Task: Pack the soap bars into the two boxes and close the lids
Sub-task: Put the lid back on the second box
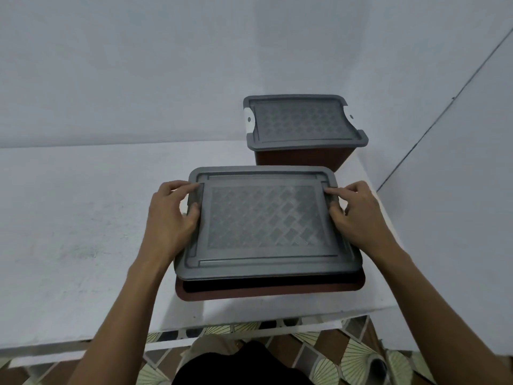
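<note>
Grey lid (263, 218) in left hand (169, 215), right hand (358, 215)

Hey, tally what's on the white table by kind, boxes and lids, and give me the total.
Brown boxes: 2 (near box, far box)
Grey lids: 2 (near lid, far lid)
Soap bars in view: 0
Total: 4
</note>
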`<state>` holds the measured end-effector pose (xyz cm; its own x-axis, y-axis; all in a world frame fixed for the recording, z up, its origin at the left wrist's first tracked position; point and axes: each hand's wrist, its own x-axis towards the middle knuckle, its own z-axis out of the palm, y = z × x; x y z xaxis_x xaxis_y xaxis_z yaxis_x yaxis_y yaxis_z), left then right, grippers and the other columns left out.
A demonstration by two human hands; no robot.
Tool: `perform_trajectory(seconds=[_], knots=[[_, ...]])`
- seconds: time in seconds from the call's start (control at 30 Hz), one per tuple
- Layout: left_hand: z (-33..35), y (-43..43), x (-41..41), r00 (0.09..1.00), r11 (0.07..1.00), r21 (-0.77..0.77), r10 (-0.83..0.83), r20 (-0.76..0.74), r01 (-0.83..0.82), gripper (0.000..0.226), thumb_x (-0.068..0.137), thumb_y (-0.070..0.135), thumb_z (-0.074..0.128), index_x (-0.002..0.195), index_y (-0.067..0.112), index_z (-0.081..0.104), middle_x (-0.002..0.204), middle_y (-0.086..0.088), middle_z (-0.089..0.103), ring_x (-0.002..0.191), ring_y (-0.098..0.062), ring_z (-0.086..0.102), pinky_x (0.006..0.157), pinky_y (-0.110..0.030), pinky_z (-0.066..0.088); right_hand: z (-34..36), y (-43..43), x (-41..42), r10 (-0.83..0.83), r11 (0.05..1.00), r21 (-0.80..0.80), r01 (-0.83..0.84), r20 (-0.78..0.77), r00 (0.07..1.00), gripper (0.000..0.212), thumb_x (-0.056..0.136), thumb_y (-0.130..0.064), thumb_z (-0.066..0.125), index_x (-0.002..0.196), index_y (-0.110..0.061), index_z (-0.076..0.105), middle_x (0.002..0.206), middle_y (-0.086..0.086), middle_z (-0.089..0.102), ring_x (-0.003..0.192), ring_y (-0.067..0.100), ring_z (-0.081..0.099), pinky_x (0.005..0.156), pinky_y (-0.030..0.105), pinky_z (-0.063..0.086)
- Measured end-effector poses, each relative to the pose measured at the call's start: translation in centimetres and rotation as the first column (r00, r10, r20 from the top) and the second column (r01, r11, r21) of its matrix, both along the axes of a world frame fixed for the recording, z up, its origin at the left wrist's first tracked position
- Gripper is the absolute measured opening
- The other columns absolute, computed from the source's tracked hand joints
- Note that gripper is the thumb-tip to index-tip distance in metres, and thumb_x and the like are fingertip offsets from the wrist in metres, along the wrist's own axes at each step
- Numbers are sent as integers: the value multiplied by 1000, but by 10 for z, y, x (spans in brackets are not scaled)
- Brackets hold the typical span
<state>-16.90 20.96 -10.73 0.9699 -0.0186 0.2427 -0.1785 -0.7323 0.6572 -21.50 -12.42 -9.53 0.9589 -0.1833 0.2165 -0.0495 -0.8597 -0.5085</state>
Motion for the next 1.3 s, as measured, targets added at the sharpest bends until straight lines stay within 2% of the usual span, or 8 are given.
perform_trajectory(seconds=[0.07,0.17,0.3,0.5,0.7,0.87,1.07,1.3], knots=[[-3,2,-7,999,998,-60,4,-38,-6,41,88,18,60,128,27,60,129,2,49,112,-19,51,95,-44,48,-5,0,-6,-24,1000,-3,24,-9,1000,33,92,-17,60,124,-18,66,118,9,49,92,17,53,84,19,47],[-7,5,-18,990,979,-201,-2,-141,-27,52,87,28,59,137,37,45,135,4,44,113,-12,50,92,-36,46,-7,-1,-14,-38,999,-24,38,-16,999,32,90,-20,61,121,-22,68,130,11,50,115,27,48,92,30,38],[-7,4,-25,966,959,-275,-5,-259,-69,67,83,38,57,145,37,32,133,12,48,111,-11,51,88,-32,42,-9,-3,-21,-31,999,35,32,-30,999,29,89,-23,60,117,-25,69,127,6,52,115,25,50,91,39,48],[-5,1,-30,951,968,-240,0,-310,-78,53,92,29,57,141,41,40,114,8,55,96,-13,57,76,-27,43,-16,-4,-32,-23,984,177,33,-55,998,29,94,-21,57,121,-29,64,125,1,52,107,12,51,93,43,51],[-4,5,-34,891,971,-160,91,-444,-179,72,78,58,54,141,25,44,120,-7,63,107,-25,59,90,-39,49,-7,1,-35,-55,905,404,136,-206,977,62,97,-34,55,149,-37,22,129,3,50,112,24,55,92,38,48],[-3,2,-38,920,973,-120,142,-364,-198,39,90,47,58,110,15,65,97,-2,67,93,-23,62,76,-34,47,-9,4,-43,-145,844,464,269,-285,947,53,92,-42,59,135,-12,50,127,13,62,103,26,64,86,38,54],[2,-2,-42,946,981,14,190,-262,-193,38,92,48,54,106,13,51,86,-10,64,71,-19,55,56,-31,37,-8,8,-45,-168,888,409,208,-130,977,39,90,-35,65,118,-9,55,112,7,63,93,22,63,73,24,50],[9,-6,-51,983,985,136,124,-133,-106,37,95,53,47,102,17,42,82,-4,60,72,-26,55,62,-35,40,-14,8,-49,-122,877,464,125,-36,992,30,90,-35,65,111,-14,61,111,3,63,91,21,64,72,27,55]])
